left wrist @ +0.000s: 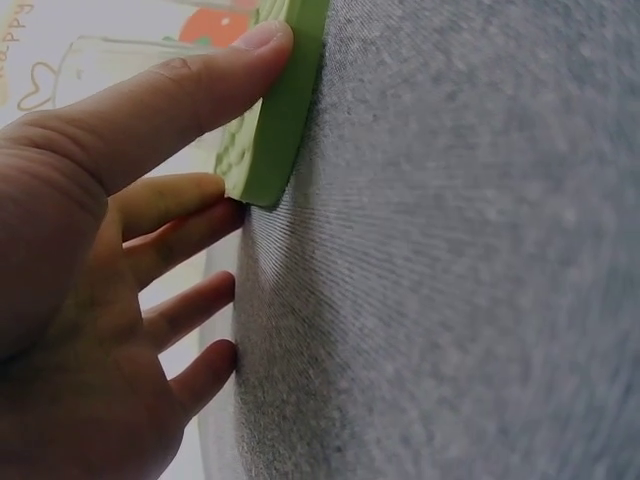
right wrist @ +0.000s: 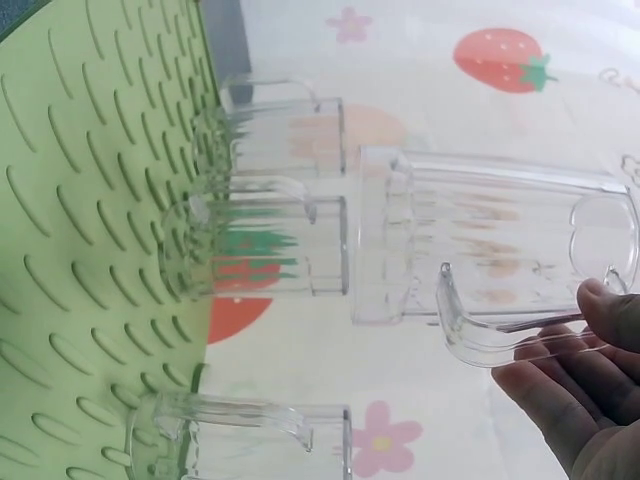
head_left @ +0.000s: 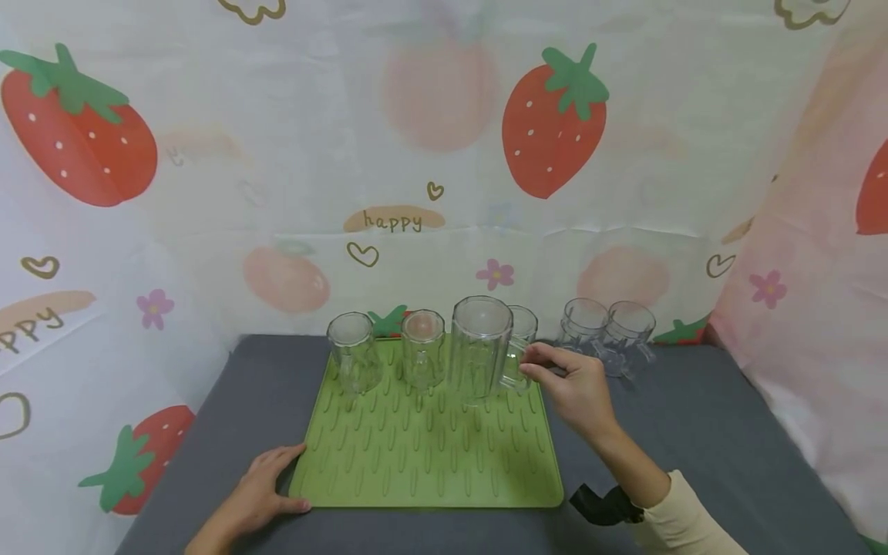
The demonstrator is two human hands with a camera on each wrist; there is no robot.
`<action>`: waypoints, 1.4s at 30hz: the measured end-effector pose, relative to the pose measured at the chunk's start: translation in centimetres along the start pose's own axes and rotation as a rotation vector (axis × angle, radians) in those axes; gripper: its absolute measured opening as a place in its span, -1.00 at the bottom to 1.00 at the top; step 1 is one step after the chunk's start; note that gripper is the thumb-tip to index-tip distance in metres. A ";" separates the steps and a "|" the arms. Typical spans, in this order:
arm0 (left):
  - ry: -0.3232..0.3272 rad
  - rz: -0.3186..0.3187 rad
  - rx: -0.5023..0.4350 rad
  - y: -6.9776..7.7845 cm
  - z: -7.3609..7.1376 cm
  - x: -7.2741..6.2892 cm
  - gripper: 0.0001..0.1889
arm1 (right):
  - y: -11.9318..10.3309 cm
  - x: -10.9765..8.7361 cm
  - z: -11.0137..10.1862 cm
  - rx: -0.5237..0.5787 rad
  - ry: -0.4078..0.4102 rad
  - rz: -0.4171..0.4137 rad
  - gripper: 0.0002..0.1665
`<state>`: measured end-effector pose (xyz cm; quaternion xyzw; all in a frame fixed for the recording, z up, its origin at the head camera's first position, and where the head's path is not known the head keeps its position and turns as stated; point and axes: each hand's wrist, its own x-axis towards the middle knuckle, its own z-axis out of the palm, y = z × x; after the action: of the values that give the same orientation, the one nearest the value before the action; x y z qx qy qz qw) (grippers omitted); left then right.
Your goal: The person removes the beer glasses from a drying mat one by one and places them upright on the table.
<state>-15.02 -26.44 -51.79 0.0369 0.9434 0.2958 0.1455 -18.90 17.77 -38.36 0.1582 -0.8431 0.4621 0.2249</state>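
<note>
My right hand (head_left: 572, 385) pinches the handle of a clear mug (head_left: 479, 354), holding it above the green mat (head_left: 430, 462). In the right wrist view the held mug (right wrist: 485, 240) appears sideways, with thumb and fingers at its handle. Three more clear mugs stand on the mat's back part: a left mug (head_left: 354, 354), a middle mug (head_left: 423, 351) and a right mug (head_left: 525, 327), partly hidden behind the held one. My left hand (head_left: 253, 493) touches the mat's front left corner, thumb on the edge (left wrist: 275, 150), fingers extended.
Two other clear mugs, one (head_left: 584, 324) beside another (head_left: 627, 339), stand on the grey tabletop (head_left: 694, 432) right of the mat. A strawberry-printed cloth (head_left: 444, 154) hangs behind the table. A black band (head_left: 603, 505) is at the right wrist.
</note>
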 end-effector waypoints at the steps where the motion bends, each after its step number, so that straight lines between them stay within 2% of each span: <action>1: -0.003 -0.001 0.005 0.0 -0.1 0.0 0.04 | 0.0 0.0 0.0 -0.002 0.001 -0.002 -0.79; 10: -0.034 -0.007 0.030 -0.2 -0.3 0.2 0.06 | -0.1 0.0 -0.1 -0.010 0.000 -0.021 -0.74; 22: -0.008 0.073 0.036 -0.1 -0.6 0.1 0.01 | -0.3 0.5 -0.4 -0.002 0.010 -0.043 -0.79; 35: -0.042 0.055 0.030 0.3 -0.9 0.2 -0.04 | -0.3 0.5 -0.6 0.041 0.037 -0.086 -0.81; 38: -0.033 0.040 0.006 0.4 -1.0 0.2 -0.04 | -0.4 0.6 -0.7 0.044 0.040 -0.101 -0.81; 42: 0.016 0.066 -0.016 0.9 -1.0 0.2 -0.12 | -0.5 0.8 -0.7 0.039 0.038 -0.118 -0.81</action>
<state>-15.53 -26.24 -50.51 0.0646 0.9404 0.3081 0.1286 -19.14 18.12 -37.28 0.2032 -0.8188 0.4671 0.2646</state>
